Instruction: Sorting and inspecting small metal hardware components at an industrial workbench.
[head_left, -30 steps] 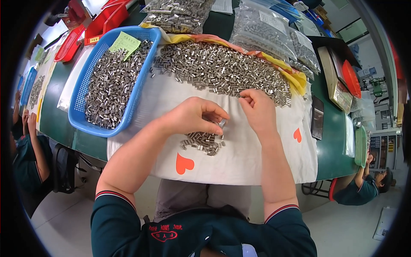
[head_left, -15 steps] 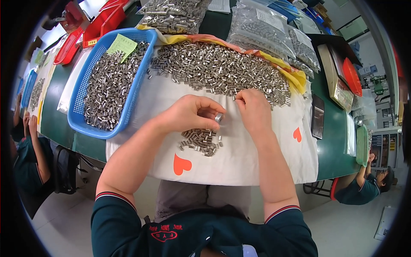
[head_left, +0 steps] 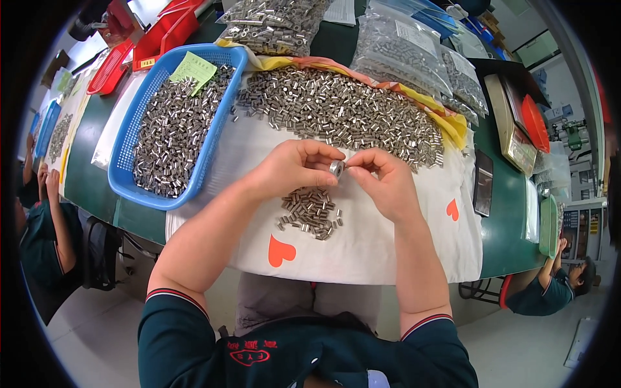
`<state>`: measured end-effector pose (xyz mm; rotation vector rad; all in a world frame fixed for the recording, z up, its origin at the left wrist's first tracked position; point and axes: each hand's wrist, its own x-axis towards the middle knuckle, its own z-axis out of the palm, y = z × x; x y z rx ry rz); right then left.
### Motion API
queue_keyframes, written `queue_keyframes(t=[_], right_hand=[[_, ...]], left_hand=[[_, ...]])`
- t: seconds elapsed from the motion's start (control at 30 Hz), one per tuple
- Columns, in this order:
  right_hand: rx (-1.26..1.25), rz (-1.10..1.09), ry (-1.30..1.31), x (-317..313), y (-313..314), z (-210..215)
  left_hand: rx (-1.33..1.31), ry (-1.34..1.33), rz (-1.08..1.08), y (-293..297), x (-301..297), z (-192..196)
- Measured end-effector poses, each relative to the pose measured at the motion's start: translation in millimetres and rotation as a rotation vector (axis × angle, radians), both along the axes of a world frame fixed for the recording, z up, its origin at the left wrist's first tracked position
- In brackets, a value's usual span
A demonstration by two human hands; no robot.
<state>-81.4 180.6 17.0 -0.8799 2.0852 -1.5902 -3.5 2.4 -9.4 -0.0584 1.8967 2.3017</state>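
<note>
My left hand (head_left: 292, 169) and my right hand (head_left: 383, 182) meet over a white cloth with red hearts (head_left: 362, 240). Between their fingertips they pinch a small round silver metal piece (head_left: 336, 169), its open end facing up. Just below the hands lies a small heap of short metal sleeves (head_left: 310, 212) on the cloth. A much larger spread of the same silver sleeves (head_left: 343, 110) covers the cloth beyond the hands.
A blue plastic basket (head_left: 134, 127) full of sleeves, with a green note, stands at the left. Clear bags of parts (head_left: 396, 52) lie at the back; red trays (head_left: 162, 32) at far left. A dark device (head_left: 482, 182) lies right. Other people sit at both sides.
Both hands have lifted slightly and come together; the metal piece now sits pinched between their fingertips above the small heap.
</note>
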Motion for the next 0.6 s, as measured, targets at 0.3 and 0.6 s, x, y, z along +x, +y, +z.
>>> queue_keyframes(t=[0.3,0.6], right_hand=[[0.019,0.046,0.026,6.1,-4.7,-1.4],[0.122,-0.011,0.478,15.2,-9.3,0.6]], left_hand=[[0.111,0.016,-0.007,-2.0,1.0,0.6],[-0.038,0.008,0.074,0.9,1.4,0.4]])
